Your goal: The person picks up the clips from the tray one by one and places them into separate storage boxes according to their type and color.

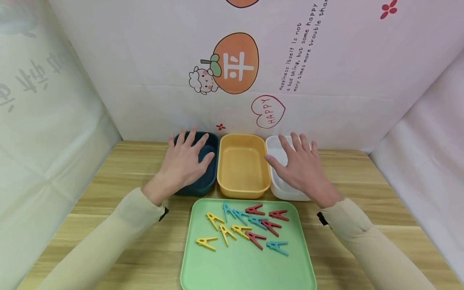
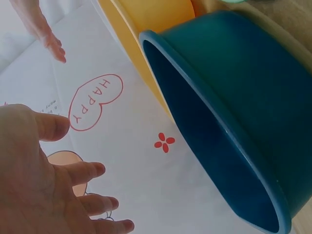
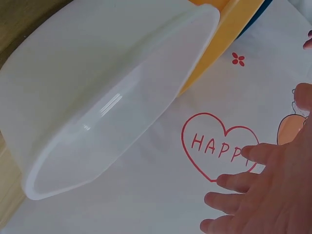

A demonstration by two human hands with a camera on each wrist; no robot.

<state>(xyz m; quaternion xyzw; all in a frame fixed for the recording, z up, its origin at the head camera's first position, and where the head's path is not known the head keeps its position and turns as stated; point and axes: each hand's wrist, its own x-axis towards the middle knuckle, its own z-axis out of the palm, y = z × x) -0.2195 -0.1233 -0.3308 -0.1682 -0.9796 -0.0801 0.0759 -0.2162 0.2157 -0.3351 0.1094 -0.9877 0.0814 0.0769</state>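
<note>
Seen from the head, the left hand [image 1: 181, 161] overlaps a dark blue bin [image 1: 209, 177] and the right hand [image 1: 302, 167] a white bin [image 1: 280, 186], a yellow bin [image 1: 244, 167] between; the wrist views instead show a gap between each hand and its bin. Both hands are spread, fingers extended, holding nothing. Only the head view shows the red, yellow and blue clothespins [image 1: 240, 230], lying on the green tray [image 1: 250, 270] on the counter [image 1: 362, 177].
</note>
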